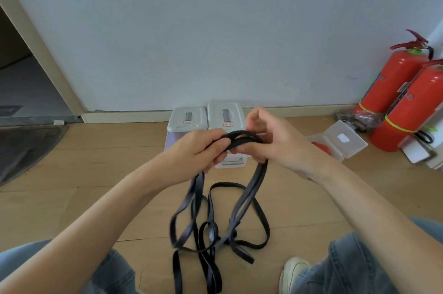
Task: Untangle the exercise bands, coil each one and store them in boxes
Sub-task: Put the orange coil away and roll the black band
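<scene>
Nearest the camera, at the bottom of the frame, the person's denim-clad knees sit at either corner, with a pale shoe [293, 274] at lower right. Between them the black exercise bands [208, 226] lie in crossed loops on the wooden floor [96, 173], several strands overlapping in the lower centre and running out of the bottom edge.

At centre frame, both hands are raised above the floor. The left hand [201, 147] has its fingers curled round a bundle of strands. The right hand [271, 140] pinches the same bundle just beside it, thumb and forefinger closed on the band, remaining fingers loosely bent. Strands hang from both hands down to the pile.

Judgement: the untangling step is in hand; no band is coiled and none is stored. The next move likely calls for drawing one strand free of the bundle while the other hand holds the rest, taking care not to tighten the crossings below.

Beyond the hands, two lidded boxes [206, 118] stand against the skirting at upper centre, lids closed; they must be opened before storing. An open clear case [340, 140] lies at right, near two red fire extinguishers [393, 82] at the right edge. A dark mat [26, 147] and a doorway occupy the left edge. Open floor lies left of the pile; the right is more crowded.
</scene>
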